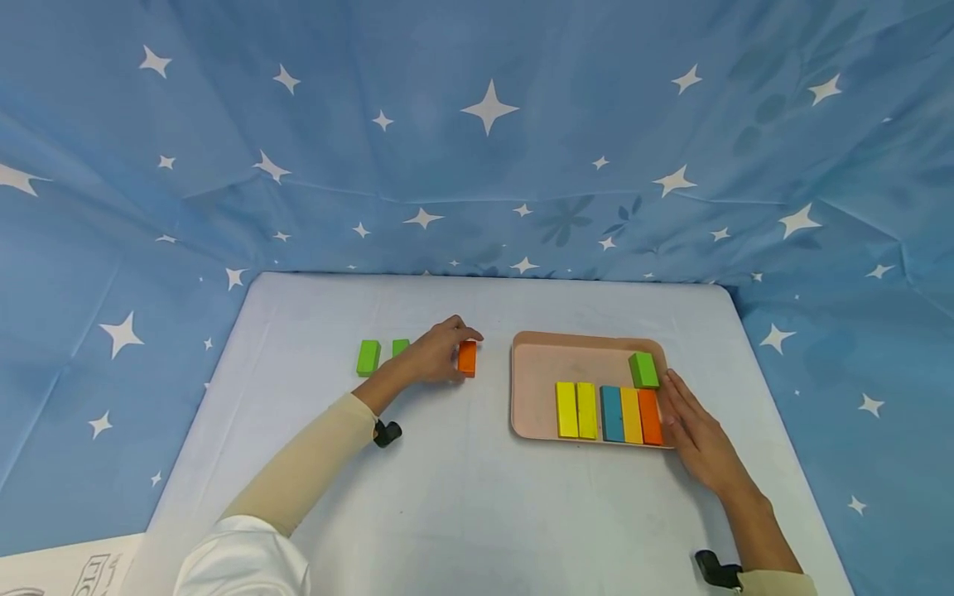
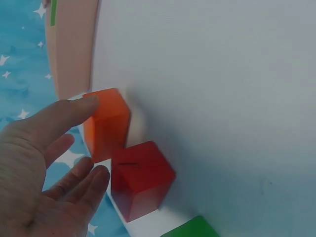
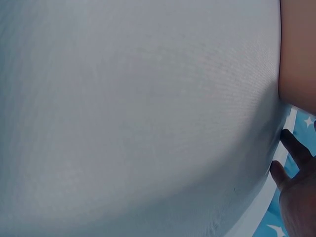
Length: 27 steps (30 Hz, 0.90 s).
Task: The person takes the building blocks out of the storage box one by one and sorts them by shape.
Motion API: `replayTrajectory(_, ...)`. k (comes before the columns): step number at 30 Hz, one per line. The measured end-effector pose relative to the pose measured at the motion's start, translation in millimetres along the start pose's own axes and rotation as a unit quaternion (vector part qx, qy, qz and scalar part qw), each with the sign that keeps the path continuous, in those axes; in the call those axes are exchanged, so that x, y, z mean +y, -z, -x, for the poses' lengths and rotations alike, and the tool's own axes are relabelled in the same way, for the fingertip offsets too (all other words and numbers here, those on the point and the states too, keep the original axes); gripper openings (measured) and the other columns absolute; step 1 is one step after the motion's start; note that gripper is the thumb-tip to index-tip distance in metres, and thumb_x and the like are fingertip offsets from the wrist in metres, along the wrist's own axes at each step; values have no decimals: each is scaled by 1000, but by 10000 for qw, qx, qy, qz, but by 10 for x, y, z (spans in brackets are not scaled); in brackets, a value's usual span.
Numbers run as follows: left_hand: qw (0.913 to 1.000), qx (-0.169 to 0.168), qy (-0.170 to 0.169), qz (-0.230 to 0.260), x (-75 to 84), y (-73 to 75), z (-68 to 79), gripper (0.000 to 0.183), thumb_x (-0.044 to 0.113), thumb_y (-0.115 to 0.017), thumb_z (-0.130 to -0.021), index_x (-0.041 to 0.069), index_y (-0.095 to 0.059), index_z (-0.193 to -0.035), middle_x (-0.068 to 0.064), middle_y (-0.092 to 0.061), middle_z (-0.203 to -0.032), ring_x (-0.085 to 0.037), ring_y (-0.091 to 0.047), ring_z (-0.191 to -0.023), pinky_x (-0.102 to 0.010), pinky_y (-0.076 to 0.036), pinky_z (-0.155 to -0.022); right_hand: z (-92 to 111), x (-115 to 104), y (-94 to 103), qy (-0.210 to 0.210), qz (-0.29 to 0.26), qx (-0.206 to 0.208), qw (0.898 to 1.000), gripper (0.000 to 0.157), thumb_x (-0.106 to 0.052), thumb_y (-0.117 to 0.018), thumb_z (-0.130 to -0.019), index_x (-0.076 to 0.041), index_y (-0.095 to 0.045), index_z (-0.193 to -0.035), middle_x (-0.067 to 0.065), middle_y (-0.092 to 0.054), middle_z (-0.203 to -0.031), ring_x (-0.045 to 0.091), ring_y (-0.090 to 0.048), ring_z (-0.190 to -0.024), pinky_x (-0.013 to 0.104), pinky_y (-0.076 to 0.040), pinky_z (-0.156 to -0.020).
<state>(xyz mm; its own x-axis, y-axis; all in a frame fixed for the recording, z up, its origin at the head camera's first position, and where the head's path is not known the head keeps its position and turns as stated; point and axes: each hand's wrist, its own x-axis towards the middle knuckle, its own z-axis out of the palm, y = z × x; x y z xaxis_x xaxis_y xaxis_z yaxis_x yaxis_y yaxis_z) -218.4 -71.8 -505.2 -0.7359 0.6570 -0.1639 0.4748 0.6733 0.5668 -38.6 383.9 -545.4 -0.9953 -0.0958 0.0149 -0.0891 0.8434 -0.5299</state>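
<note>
My left hand (image 1: 436, 354) reaches over an orange block (image 1: 467, 359) on the white table, its thumb and index finger around the block. In the left wrist view the thumb (image 2: 74, 113) overlaps the orange block (image 2: 106, 126), while the other fingers show a gap from it. A red block (image 2: 140, 182) stands close beside the orange one; in the head view my hand hides it. My right hand (image 1: 696, 434) lies with straight fingers along the right edge of a pink tray (image 1: 537, 364). Only part of that hand (image 3: 298, 197) shows in the right wrist view.
Inside the tray are two yellow blocks (image 1: 576, 410), a blue block (image 1: 613, 414), a yellow-orange block (image 1: 631, 415), an orange block (image 1: 650, 417) and a green block (image 1: 643, 370). Left of my left hand are a green block (image 1: 368, 358) and another, partly hidden green block (image 1: 400, 347).
</note>
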Motion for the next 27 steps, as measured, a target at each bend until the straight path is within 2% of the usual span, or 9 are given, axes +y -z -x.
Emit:
replayTrajectory(4, 10000, 44, -74, 12, 30, 50, -10, 69, 18, -92, -80, 11, -62, -142, -14, -56, -130, -27, -57, -111, -39, -54, -97, -5, -4, 5, 38, 30, 34, 10000, 64, -25, -48, -110, -20, -21, -168, 2, -15, -176, 35, -20, -160, 73, -28, -115)
replayTrajectory(10, 9989, 34, -367, 294, 169, 106, -124, 60, 13, -85, -85, 9, -62, -141, -18, -55, -133, -36, -59, -117, -43, -53, -98, -4, -13, 11, 30, 36, 42, 10000, 64, -25, -48, -110, -20, -21, -167, 2, -15, -176, 34, -21, -160, 72, -29, -115)
replayTrajectory(16, 9974, 8, -536, 485, 412, 33, -356, 56, 13, -83, -88, 11, -63, -141, -16, -56, -133, -35, -58, -121, -45, -52, -102, -5, -5, 2, 57, -65, 73, 9999, 63, -25, -48, -110, -19, -22, -167, 3, -17, -176, 35, -21, -160, 71, -27, -117)
replayTrajectory(22, 9953, -54, -915, 313, 743, -117, -663, 51, 16, -81, -90, 12, -64, -138, -11, -58, -128, -27, -58, -117, -35, -53, -102, -7, 33, -8, -18, -51, 75, 10000, 63, -26, -48, -110, -20, -22, -167, 2, -16, -176, 35, -21, -160, 73, -30, -114)
replayTrajectory(27, 9926, -209, -1183, 203, 994, -189, -874, 51, 16, -79, -91, 12, -63, -140, -11, -58, -131, -25, -59, -116, -30, -51, -100, 0, 47, -5, -15, -108, 82, 9999, 63, -26, -48, -110, -21, -21, -167, 1, -15, -176, 34, -20, -160, 72, -28, -116)
